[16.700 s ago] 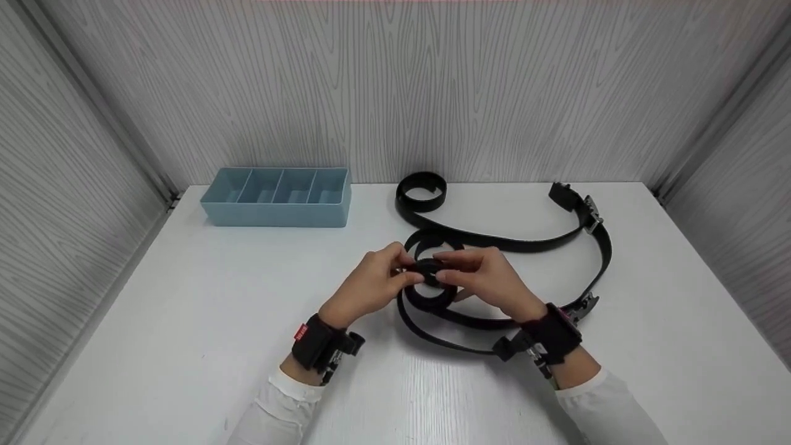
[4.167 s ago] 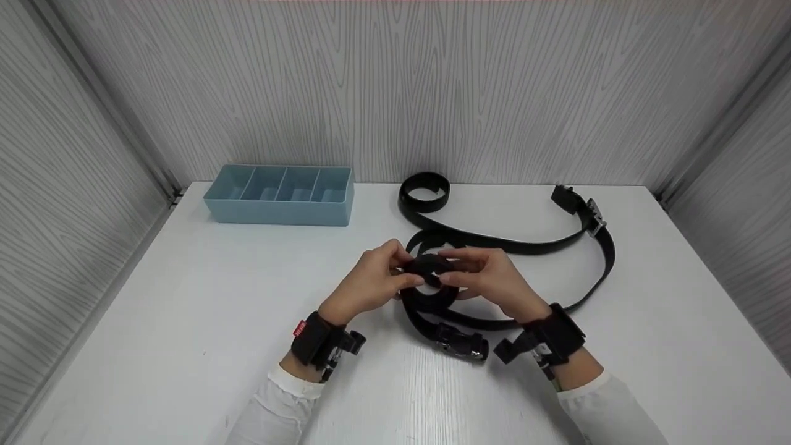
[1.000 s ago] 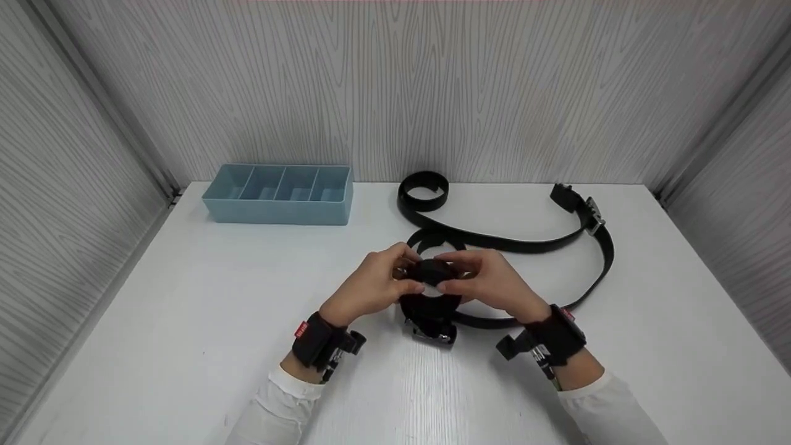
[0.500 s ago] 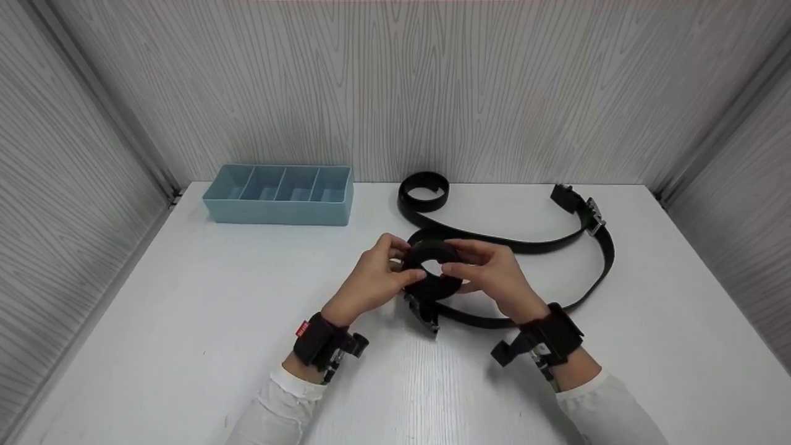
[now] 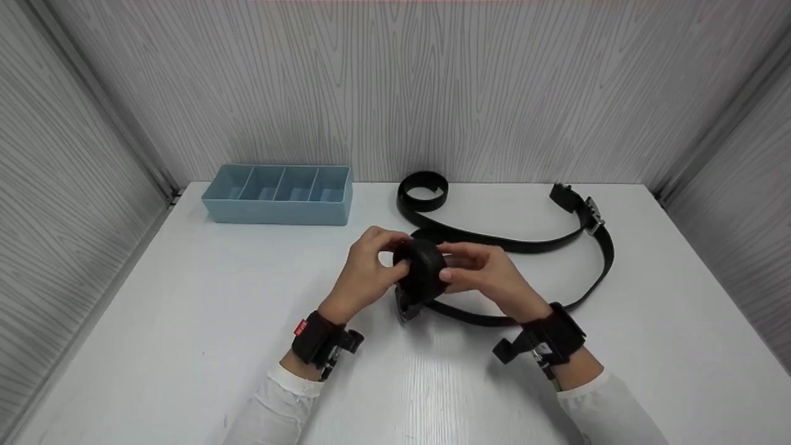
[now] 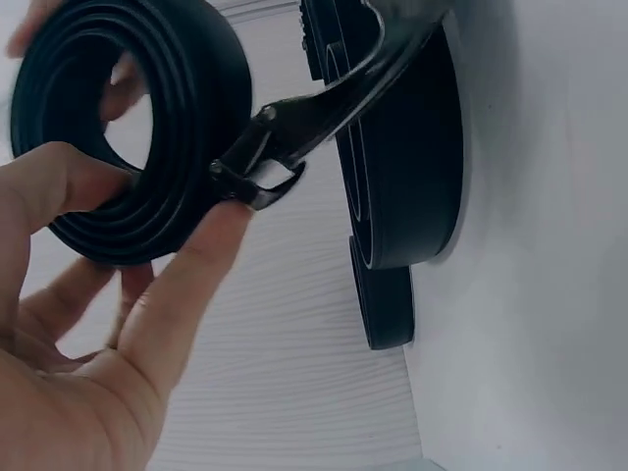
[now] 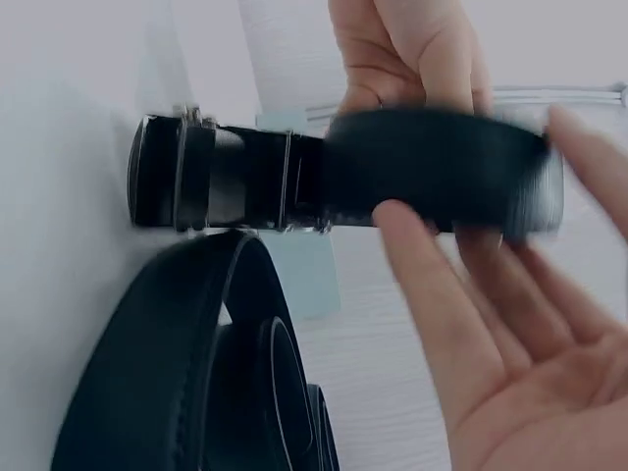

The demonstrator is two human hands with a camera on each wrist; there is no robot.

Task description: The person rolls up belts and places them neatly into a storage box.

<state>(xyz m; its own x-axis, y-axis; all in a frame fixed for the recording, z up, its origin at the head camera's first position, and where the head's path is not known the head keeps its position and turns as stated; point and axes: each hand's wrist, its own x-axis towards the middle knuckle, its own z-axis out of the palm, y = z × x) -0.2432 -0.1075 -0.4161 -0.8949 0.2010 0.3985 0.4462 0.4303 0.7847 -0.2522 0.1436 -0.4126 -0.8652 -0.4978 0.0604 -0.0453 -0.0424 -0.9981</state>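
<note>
A black belt (image 5: 423,272) is wound into a thick roll, held tilted up on its edge in front of me. My left hand (image 5: 361,272) grips the roll, thumb in its centre hole and fingers round the outside, as the left wrist view shows. The roll's metal buckle (image 5: 408,309) hangs at its lower left, close to the tabletop; in the left wrist view a left fingertip touches the buckle end. My right hand (image 5: 488,272) holds the roll's right side between thumb and fingers. Motion blurs that side in the right wrist view.
Right behind the roll, other black belts lie on the white table (image 5: 185,309); one coiled end (image 5: 423,191) stands by the back wall. Their buckles (image 5: 593,216) lie at the back right. A blue four-compartment tray (image 5: 278,210) stands at the back left.
The trailing strap with the buckle has been wound in against the roll. Over the last second the roll has risen, tipped onto its edge and turned, with the buckle swinging to the left.
</note>
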